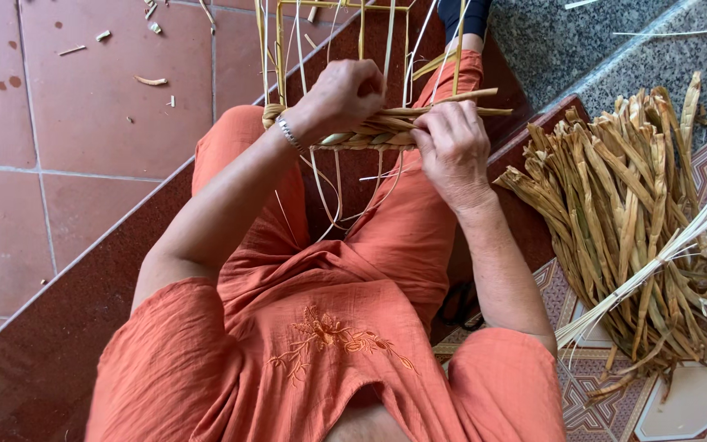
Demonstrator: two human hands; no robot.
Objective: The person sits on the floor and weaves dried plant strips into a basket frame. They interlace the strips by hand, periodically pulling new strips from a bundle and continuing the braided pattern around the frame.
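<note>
A person in an orange embroidered outfit is sitting on a step, weaving dried plant strips onto a thin-rod frame (345, 8) that is resting over the knees. Reading from the left: small offcuts (150, 80) are lying scattered on the red tiled floor (83, 123); the left hand (345, 94), a bracelet at its wrist, is curling closed over the left part of the woven band (374, 135), fingers wrapped round the strips; the right hand (452, 143) is pinching the band's right part, fingertips closed on loose strip ends (472, 102) that are sticking out to the right. The band is running roughly level across the view, its long axis going left to right between the two hands, while the frame's uprights are pointing away from the person toward the top of the view. Judging by what shows, the work is looking early: only a low run of weave is sitting at the near edge of the frame, and the uprights above it are standing bare. Thin pale strands are hanging loose below the band. To the right, a thick bundle of dried strips (615, 221) is lying on the patterned tile, well apart from the hands, with a sheaf of slender pale stalks (681, 237) lying across it.
</note>
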